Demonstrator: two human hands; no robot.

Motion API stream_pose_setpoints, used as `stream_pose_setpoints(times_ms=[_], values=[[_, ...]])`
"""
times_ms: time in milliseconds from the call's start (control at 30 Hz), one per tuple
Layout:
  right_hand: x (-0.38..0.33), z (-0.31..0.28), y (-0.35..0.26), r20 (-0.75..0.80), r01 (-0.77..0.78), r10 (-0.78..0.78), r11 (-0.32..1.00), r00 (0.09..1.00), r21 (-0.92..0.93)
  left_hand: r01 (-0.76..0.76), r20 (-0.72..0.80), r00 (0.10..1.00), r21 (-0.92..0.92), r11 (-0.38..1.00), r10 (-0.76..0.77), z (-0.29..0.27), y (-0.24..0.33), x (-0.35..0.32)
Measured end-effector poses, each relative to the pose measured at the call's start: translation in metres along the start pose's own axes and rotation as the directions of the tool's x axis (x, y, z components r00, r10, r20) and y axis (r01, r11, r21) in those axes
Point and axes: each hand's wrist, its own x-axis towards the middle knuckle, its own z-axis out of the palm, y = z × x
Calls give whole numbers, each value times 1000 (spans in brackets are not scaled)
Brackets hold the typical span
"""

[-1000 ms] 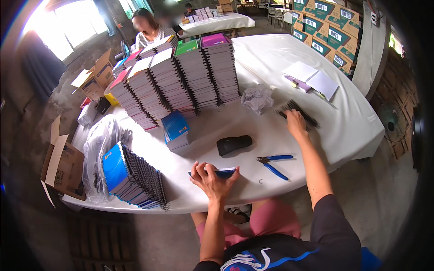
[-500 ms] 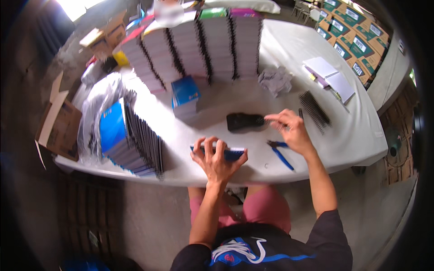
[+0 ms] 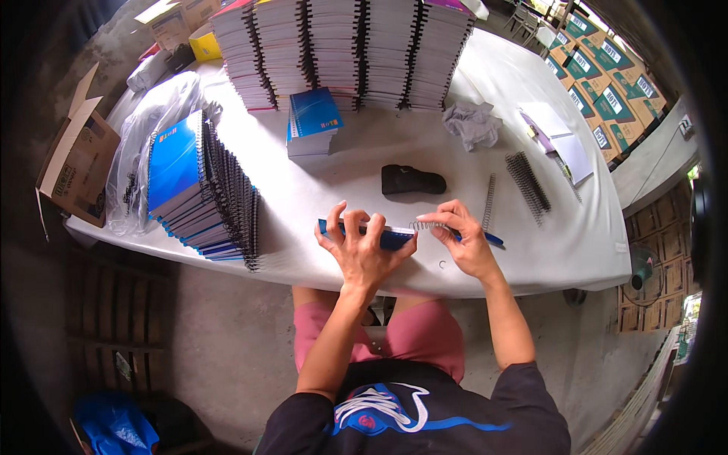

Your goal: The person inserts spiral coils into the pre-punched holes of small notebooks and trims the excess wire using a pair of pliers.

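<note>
My left hand (image 3: 356, 250) is closed over a blue-covered notebook (image 3: 394, 240), standing it on edge near the table's front. Pinched in my right hand (image 3: 464, 239) is a dark spiral binding coil (image 3: 432, 221). Its tip meets the notebook's right end; whether it passes through the holes is too small to tell. Partly hidden behind my right hand are cutting pliers, with a blue handle (image 3: 494, 240) showing. A small cut piece of wire (image 3: 442, 265) lies below the coil. Beyond my hands rests a black, waisted block-like object (image 3: 412, 180).
Bound blue notebooks (image 3: 201, 189) are piled at left beside clear plastic wrap (image 3: 163, 144) and a cardboard box (image 3: 80, 163). Tall notebook stacks (image 3: 330, 53) line the back, with a short blue stack (image 3: 312, 125) before them. Right: loose coils (image 3: 527, 186), crumpled paper (image 3: 472, 125), open notebook (image 3: 572, 155).
My right hand has come left and down with the coil to the notebook's right end. My left hand keeps its hold. The whole view has shifted with my head.
</note>
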Motion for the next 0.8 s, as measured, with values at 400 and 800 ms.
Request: stream_pose_setpoints(times_ms=[400,800], values=[[15,-3,-14,172,-167,140,973,975,157,15,143,990,-2,1000,-14,-20,-4,6],[66,-12,43,158,185,-121,851,980,-491,-41,116,992,-135,990,57,-26,-21,15]])
